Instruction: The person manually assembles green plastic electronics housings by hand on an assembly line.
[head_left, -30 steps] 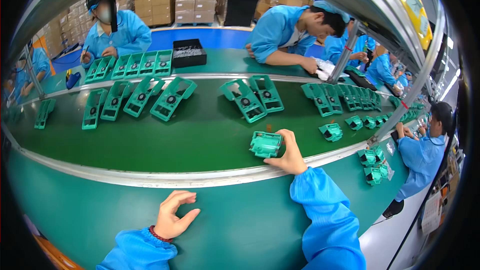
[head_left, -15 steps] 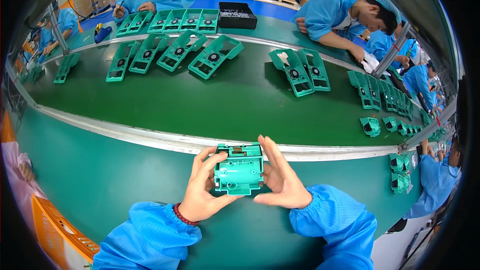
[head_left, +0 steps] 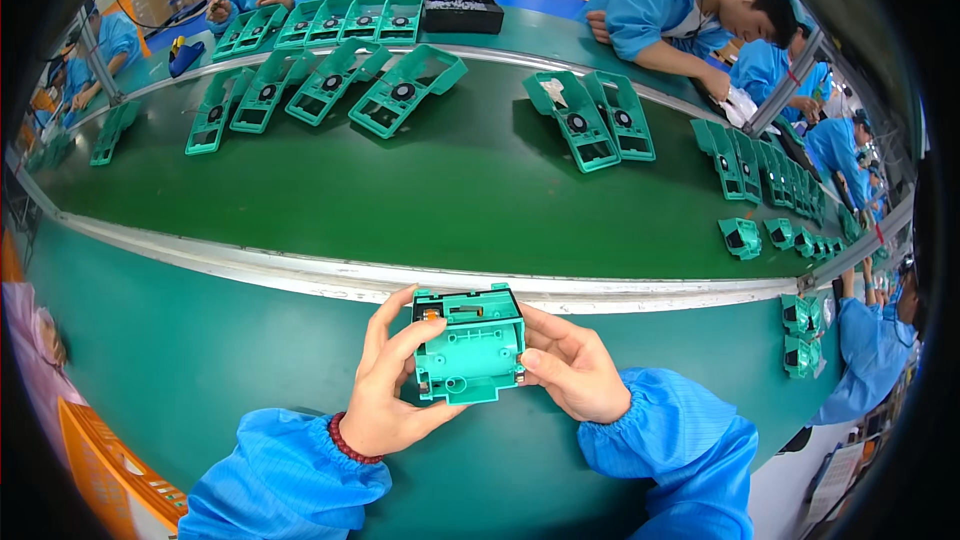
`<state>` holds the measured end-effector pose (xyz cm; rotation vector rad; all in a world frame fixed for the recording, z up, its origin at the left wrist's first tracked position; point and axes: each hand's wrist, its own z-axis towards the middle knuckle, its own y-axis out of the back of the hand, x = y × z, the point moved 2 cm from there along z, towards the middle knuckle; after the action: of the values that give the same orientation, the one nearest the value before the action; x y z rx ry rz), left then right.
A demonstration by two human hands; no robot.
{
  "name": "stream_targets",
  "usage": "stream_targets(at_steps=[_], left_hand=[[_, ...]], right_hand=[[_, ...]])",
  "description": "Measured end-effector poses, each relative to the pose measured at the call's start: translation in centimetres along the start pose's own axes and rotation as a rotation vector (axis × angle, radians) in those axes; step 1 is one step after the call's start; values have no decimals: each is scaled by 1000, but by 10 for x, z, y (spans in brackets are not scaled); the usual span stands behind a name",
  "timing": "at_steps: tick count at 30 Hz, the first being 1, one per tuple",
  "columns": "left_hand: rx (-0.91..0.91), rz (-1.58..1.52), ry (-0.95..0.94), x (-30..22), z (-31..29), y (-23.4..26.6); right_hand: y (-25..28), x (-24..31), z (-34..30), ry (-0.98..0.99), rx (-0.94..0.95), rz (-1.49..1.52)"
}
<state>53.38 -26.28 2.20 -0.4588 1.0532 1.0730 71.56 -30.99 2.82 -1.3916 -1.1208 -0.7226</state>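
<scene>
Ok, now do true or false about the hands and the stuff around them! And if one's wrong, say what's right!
1. The left hand and right hand both touch the green plastic part. True.
2. The right hand wears the red bracelet. False: the left hand wears it.
3. The black box stands on the far side of the green belt. True.
4. The orange crate is at the picture's upper right. False: it is at the lower left.
</scene>
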Motion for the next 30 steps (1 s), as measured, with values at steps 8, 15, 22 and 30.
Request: stream_targets(at_steps=[8,15,22,30], left_hand=[[-12,97,-47,-1,2,-8],[29,226,-97,-2,1,-13],[20,223,-104,-2,-3,-18],[54,218,-112,-1,-2,-24]], right_hand=[[0,4,-6,10,6,84],[0,7,-13,56,-19,57],[2,5,-16,121,8,-47],[5,6,-22,116,14,-107]])
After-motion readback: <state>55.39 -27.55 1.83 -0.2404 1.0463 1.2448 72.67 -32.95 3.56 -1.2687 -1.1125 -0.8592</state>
